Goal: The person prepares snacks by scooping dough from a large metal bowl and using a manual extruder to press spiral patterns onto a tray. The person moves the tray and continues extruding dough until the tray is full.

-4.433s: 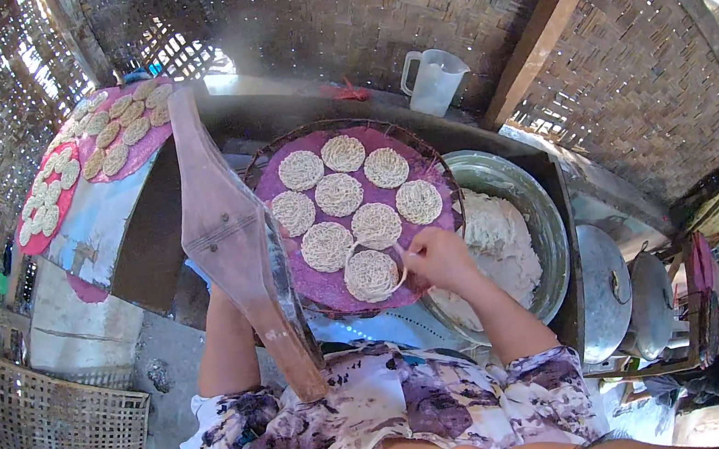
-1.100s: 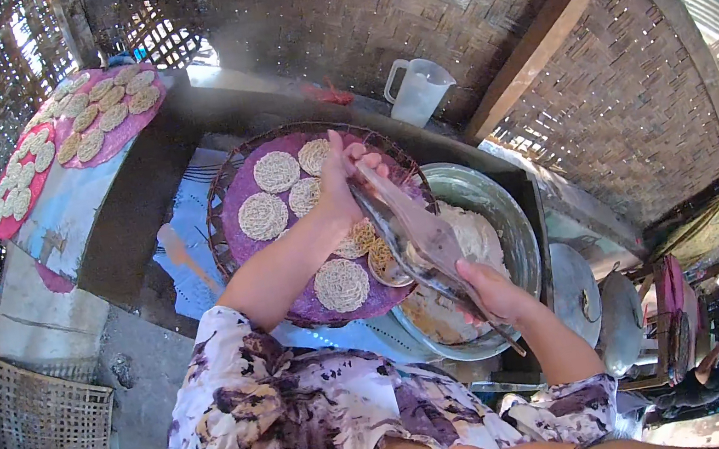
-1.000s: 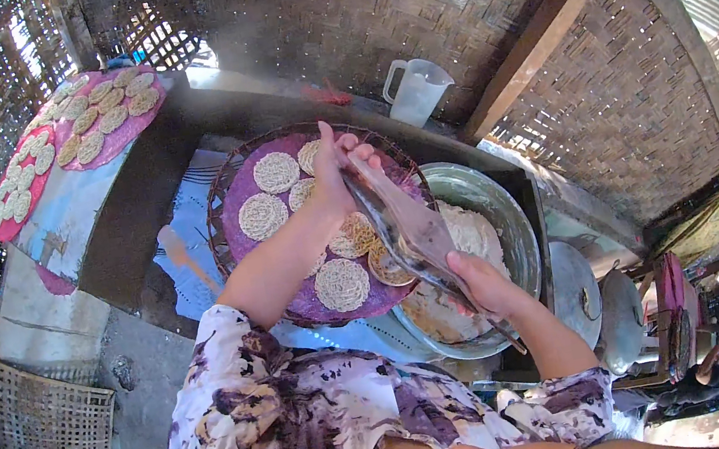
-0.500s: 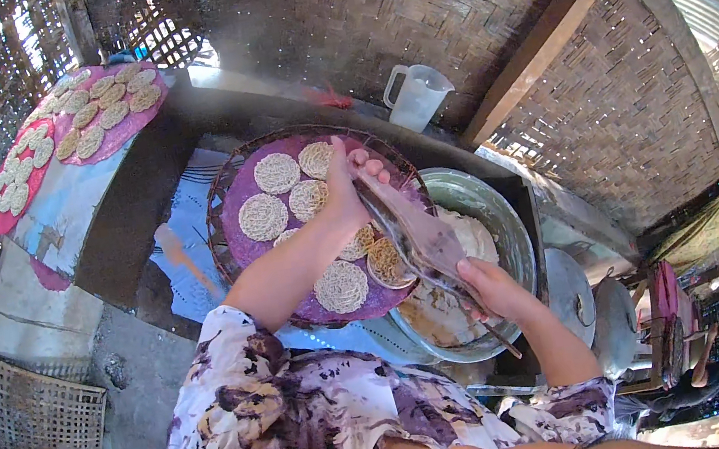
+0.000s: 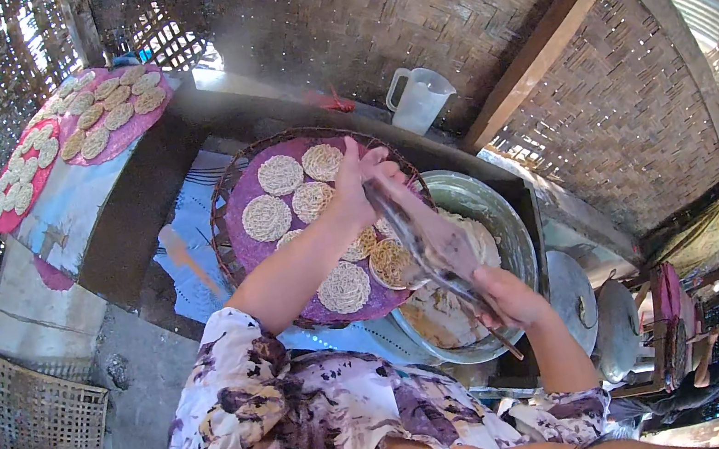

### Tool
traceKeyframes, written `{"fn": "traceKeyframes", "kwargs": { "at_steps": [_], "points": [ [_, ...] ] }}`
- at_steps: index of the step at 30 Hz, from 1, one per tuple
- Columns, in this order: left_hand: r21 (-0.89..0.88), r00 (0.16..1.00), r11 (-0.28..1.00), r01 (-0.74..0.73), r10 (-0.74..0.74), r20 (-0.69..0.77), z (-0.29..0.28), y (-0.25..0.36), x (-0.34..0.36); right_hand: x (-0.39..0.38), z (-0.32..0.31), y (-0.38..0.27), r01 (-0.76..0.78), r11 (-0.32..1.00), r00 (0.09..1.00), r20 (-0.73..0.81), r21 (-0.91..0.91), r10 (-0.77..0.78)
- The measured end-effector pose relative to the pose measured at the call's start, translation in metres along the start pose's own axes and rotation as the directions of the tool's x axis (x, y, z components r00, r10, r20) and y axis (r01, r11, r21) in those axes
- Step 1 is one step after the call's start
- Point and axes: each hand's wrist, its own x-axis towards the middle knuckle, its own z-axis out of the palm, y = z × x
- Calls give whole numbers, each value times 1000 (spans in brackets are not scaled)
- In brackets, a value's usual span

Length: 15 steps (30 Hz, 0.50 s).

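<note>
Daylight enters through the woven wall (image 5: 163, 31) at upper left with slight glare; centre sharp, fisheye bending and black vignette at edges.

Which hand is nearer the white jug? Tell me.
Left. The left hand is raised over the round tray, just below the white jug. The right hand is lower down, over the metal basin, gripping the bag's lower end.

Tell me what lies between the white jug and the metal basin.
In the head view, only the dark counter ledge runs between the white jug and the metal basin; nothing stands on that stretch.
</note>
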Motion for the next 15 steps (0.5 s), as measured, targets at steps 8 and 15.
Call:
{"fn": "traceKeyframes", "kwargs": {
  "at_steps": [8,15],
  "points": [
    [868,845,-63,-493,202,495,40,-30,-54,26,40,-11,554,828,786,-277,-81,-553],
    [973,956,133,-186,255,148,2,57,-125,75,40,30,247,782,647,-503,-572,-573]
  ]
}}
